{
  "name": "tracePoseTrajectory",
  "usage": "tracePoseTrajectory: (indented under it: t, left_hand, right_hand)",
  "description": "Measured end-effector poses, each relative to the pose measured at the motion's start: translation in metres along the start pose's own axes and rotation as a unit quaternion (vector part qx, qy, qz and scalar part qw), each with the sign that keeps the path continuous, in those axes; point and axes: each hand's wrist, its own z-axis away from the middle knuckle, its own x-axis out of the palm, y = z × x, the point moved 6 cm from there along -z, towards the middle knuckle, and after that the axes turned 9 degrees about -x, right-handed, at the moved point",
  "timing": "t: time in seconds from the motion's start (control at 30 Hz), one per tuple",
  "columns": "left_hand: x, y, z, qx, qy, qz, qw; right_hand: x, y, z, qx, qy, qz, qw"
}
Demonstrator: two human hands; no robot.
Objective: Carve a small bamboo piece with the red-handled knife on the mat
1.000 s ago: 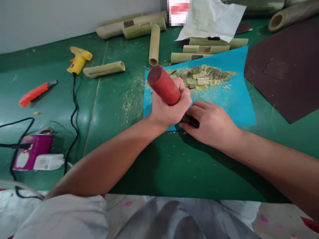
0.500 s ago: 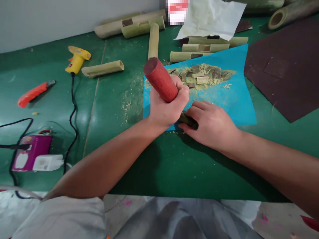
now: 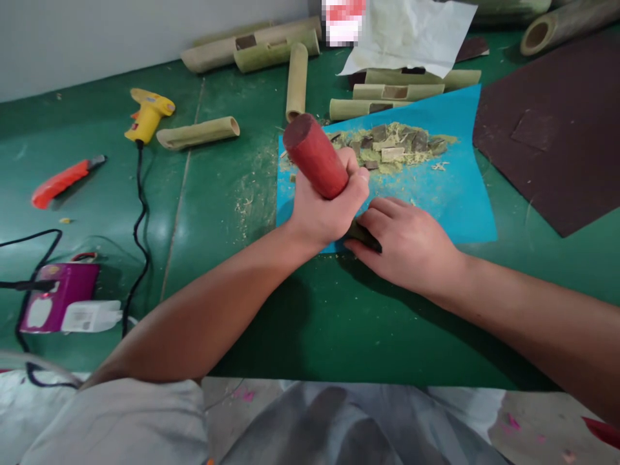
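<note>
Head view: the left hand (image 3: 325, 210) is wrapped round a thick red cylindrical handle (image 3: 317, 158), its lower end hidden. Just beside that fist, the right hand (image 3: 411, 242) closes its fingers and thumb on a dark greenish, rounded piece (image 3: 368, 236), probably bamboo. It looks light, stiff and apt to roll; its sides, well clear of the left fist, seem the surest grip.

Odds and ends around a green surface (image 3: 436, 349)
At left lie a yellow glue gun (image 3: 150, 116) with a black cord (image 3: 139, 213), an orange-handled cutter (image 3: 62, 183), and a purple box (image 3: 80, 284) beside a white adapter (image 3: 90, 316); crumpled white paper (image 3: 411, 35) sits at the far side, a dark brown sheet (image 3: 562, 135) at right.
</note>
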Motion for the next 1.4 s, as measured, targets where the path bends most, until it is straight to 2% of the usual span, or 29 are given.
tracePoseTrajectory:
  t: [0.17, 0.4, 0.6, 0.83, 1.0, 1.1, 1.2, 1.3, 1.4]
  left_hand:
    - [0.0, -0.003, -0.001, 0.006, -0.022, 0.023, 0.999]
    - [-0.005, -0.002, -0.001, 0.023, 0.041, 0.061, 0.997]
    - [-0.002, -0.006, 0.0, 0.005, 0.024, 0.026, 0.999]
    - [-0.006, -0.004, 0.002, -0.013, 0.044, -0.007, 0.999]
    - [-0.005, -0.001, 0.002, 0.017, 0.024, -0.007, 1.0]
    - [-0.002, -0.001, 0.001, -0.007, 0.007, -0.014, 1.0]
    - [-0.001, 0.001, 0.0, -0.029, 0.0, -0.004, 1.0]
    - [-0.005, -0.003, 0.001, -0.043, 0.032, 0.019, 0.998]
    - [-0.01, -0.009, -0.001, -0.039, 0.066, 0.049, 0.996]
  right_hand:
    - [0.002, -0.002, 0.0, -0.006, 0.012, -0.025, 1.0]
    - [-0.002, 0.007, 0.002, 0.026, 0.007, -0.007, 1.0]
    - [0.0, 0.004, 0.001, 0.021, -0.004, -0.003, 1.0]
    - [-0.001, 0.006, 0.002, 0.015, 0.006, 0.004, 1.0]
    - [-0.001, 0.005, 0.002, 0.024, 0.002, -0.008, 1.0]
    - [0.001, 0.004, 0.002, 0.023, -0.009, -0.015, 1.0]
    - [0.001, 0.004, 0.002, 0.002, 0.013, -0.036, 0.999]
    - [-0.001, 0.008, 0.003, -0.002, 0.038, -0.038, 0.999]
    - [-0.002, 0.011, 0.003, 0.014, 0.036, -0.025, 0.999]
